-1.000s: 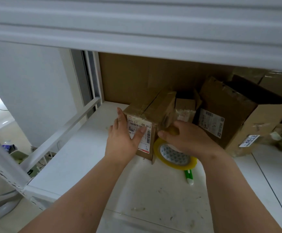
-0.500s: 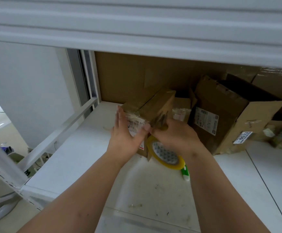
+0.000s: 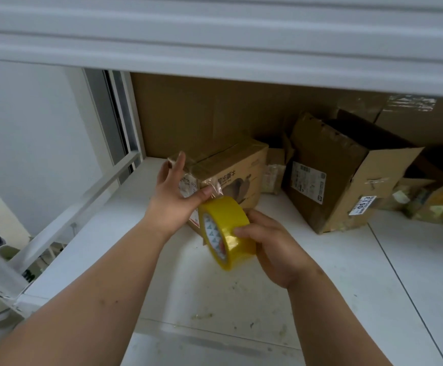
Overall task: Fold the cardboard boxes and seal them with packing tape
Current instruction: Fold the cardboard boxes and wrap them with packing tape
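Leftmost, the small cardboard box (image 3: 231, 167) on the shelf (image 3: 334, 281) is steadied by the left hand (image 3: 174, 196), fingers straight, thumb seemingly pinning the tape's loose end. Just right, the yellow tape roll (image 3: 225, 231) is gripped by the right hand (image 3: 273, 247), apparently for drawing out a sealing strip.

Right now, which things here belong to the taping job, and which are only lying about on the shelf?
In use:
- small cardboard box, left hand pressing its near end
- yellow tape roll, gripped by the right hand

Lying about:
- open box on its side
- flat cardboard sheet at the back
- small packets far right
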A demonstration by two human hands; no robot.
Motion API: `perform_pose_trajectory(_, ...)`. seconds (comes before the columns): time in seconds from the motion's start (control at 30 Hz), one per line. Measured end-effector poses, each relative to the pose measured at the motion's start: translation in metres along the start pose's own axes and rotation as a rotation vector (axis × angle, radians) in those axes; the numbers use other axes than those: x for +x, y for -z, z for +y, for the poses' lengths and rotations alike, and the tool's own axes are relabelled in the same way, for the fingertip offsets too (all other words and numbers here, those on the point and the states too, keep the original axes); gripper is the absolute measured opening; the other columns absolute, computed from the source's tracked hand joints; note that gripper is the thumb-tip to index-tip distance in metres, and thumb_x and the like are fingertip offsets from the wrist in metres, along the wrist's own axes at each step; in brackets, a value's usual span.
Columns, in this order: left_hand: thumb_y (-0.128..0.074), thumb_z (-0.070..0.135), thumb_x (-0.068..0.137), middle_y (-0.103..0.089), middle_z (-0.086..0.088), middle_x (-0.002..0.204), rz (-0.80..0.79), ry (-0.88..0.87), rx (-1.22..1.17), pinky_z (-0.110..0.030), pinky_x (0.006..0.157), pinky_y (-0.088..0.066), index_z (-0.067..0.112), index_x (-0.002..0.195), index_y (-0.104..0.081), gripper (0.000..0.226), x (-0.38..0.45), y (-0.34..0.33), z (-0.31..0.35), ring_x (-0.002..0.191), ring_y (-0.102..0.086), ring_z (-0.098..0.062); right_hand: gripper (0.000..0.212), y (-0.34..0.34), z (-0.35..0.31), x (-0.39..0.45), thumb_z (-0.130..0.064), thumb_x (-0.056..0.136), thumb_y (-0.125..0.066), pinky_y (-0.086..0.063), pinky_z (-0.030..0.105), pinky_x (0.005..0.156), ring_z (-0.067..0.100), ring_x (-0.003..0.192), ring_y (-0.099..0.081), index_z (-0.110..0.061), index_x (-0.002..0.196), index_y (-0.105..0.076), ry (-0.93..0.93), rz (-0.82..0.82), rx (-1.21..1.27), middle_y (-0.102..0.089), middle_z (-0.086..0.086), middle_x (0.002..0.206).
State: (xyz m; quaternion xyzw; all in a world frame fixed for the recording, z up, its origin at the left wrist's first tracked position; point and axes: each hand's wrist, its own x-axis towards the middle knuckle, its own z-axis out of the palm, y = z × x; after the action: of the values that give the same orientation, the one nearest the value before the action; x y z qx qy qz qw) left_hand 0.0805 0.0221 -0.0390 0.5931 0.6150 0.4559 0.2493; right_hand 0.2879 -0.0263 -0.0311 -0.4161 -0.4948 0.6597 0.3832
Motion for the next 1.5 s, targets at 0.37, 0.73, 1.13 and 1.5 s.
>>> perform_pose_trajectory(0.37, -0.069, 0.07, 0.064, -0.008, 0.012, 0.165, -0.111, -0.001, 0.066, -0.027, 0.112, -0.022, 0.049, 0.153, -0.004, 0.113, 0.008, 0.012, -0.006, 0.148, -0.022, -0.012, 0.023, -0.003, 0.053, -0.002, -0.018, 0.097, -0.058, -0.042, 0.057, 0.104, 0.043, 0.115, -0.058, -0.011, 0.118, -0.062, -0.034, -0.011, -0.101, -0.062, 0.024, 0.123)
perform_pose_trajectory(0.73, -0.079, 0.042, 0.077, -0.058, 0.006, 0.087, 0.251, 0.173, -0.019, -0.027, 0.058, -0.038, 0.028, 0.087, -0.05, 0.033, -0.039, -0.018, 0.007, 0.078, -0.055, -0.009, 0.016, -0.013, 0.052, 0.004, -0.023, 0.095, -0.065, -0.054, 0.036, 0.086, 0.016, 0.092, -0.068, -0.019, 0.109, -0.069, 0.037, -0.025, -0.189, -0.075, 0.003, 0.103)
perform_pose_trajectory(1.13, -0.077, 0.022, 0.084, -0.07, 0.0, 0.083, 0.187, 0.379, -0.288, -0.027, 0.066, -0.049, 0.019, 0.082, -0.071, 0.007, -0.067, -0.028, 0.014, 0.081, -0.065, -0.018, 0.04, 0.048, 0.054, 0.01, -0.043, 0.095, -0.051, -0.04, 0.037, 0.086, 0.023, 0.102, -0.051, -0.02, 0.128, -0.052, -0.199, 0.603, -1.308, -0.046, 0.002, 0.107)
perform_pose_trajectory(1.5, -0.072, 0.02, 0.09, -0.075, -0.011, 0.095, 0.211, 0.49, -0.517, -0.034, 0.077, -0.059, 0.012, 0.092, -0.074, 0.008, -0.075, -0.032, 0.017, 0.082, -0.069, -0.022, 0.019, 0.048, 0.041, 0.011, -0.017, 0.098, -0.048, -0.046, 0.028, 0.055, 0.013, 0.069, -0.056, -0.029, 0.111, -0.041, 0.117, 0.404, -1.027, -0.056, -0.002, 0.079)
